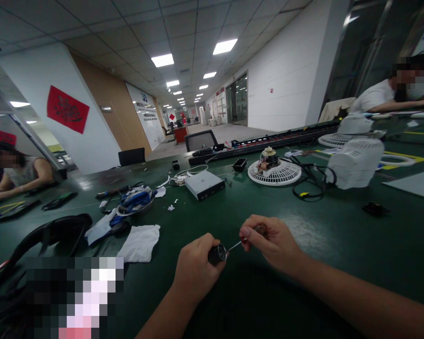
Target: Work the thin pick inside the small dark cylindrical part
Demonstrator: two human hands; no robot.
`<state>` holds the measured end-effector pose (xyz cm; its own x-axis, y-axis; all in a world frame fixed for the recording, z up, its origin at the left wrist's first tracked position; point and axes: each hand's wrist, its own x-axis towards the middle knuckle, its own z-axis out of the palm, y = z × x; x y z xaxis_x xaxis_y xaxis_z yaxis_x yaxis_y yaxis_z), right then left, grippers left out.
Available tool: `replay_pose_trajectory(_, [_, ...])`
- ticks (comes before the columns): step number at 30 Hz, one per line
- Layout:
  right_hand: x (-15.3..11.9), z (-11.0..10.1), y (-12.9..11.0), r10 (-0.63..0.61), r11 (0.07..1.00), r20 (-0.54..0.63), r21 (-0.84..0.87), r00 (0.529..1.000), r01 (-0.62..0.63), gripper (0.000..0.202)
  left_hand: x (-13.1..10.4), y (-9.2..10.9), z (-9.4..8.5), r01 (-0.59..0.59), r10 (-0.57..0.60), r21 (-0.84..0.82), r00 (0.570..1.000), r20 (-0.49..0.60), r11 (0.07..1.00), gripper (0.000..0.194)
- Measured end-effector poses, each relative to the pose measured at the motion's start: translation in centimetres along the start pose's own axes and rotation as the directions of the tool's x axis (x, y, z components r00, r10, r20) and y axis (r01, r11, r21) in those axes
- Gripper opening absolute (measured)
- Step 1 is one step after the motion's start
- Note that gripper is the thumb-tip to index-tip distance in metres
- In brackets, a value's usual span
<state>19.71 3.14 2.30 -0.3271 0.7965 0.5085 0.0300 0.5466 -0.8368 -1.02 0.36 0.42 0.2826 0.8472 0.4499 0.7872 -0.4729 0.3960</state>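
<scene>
Green matting covers the long workbench (339, 245). Low over it, the left hand (194, 268) is curled tight around a small dark cylindrical part (217, 254), which pokes out past thumb and forefinger. The right hand (273, 242) pinches a screwdriver (245, 238), handle in the closed fingers, thin shaft tip meeting the part's end between the hands.

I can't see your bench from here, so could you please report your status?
Left hand grips small black cylinder. Right hand holds screwdriver, tip at cylinder. White cloth lies left, apart.
</scene>
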Motion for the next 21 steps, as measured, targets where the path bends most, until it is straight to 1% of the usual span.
replay_pose_trajectory(4, [-0.1,0.07,-0.12,-0.031,0.998,-0.013,-0.06,0.999,0.031,0.028,0.03,-0.02,-0.09,0.045,-0.045,-0.025,0.999,-0.024,0.999,0.011])
replay_pose_trajectory(8, [-0.09,-0.06,0.18,-0.054,0.996,-0.016,-0.07,0.998,0.053,0.025,0.01,-0.09,0.0,0.054,-0.055,-0.04,0.998,-0.019,0.998,0.013])
replay_pose_trajectory(11, [0.07,-0.14,0.25,-0.029,0.997,-0.026,-0.076,0.999,0.027,0.023,-0.03,-0.09,0.09,0.051,-0.052,-0.043,0.998,-0.026,0.998,0.014])
replay_pose_trajectory(15, [0.36,-0.19,-0.06,0.016,0.99,-0.031,-0.141,0.999,-0.02,0.024,0.01,0.0,0.08,0.041,-0.041,-0.02,0.999,-0.035,0.999,0.015])
replay_pose_trajectory(21, [0.35,-0.24,-0.36,0.01,0.986,-0.022,-0.167,1.0,-0.013,0.025,0.07,0.05,0.02,0.038,-0.039,-0.015,0.999,-0.038,0.999,0.015])
